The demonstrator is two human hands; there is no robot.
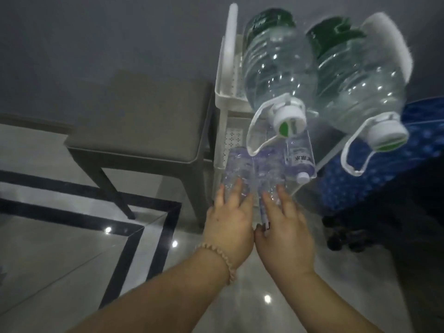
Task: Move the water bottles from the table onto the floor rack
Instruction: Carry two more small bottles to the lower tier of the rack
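**Both hands on bottles at the rack's lower tier**

The left hand [230, 218] and right hand [284, 227], thumbs nearly touching, each lie with fingers spread over a small bottle: left bottle [236, 169], right bottle [269, 173]. Both bottles rest on the lower tier of the white rack [225, 92]. A third bottle [300, 162] lies beside them (cap toward the camera). Two big jugs [278, 66] sit on the tier above. A grey stool [144, 126] stands left of the rack.

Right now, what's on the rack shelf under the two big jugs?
Under the big jugs, the white rack holds small water bottles lying down. Both hands press on two of them. Anything farther back is covered by the jugs.
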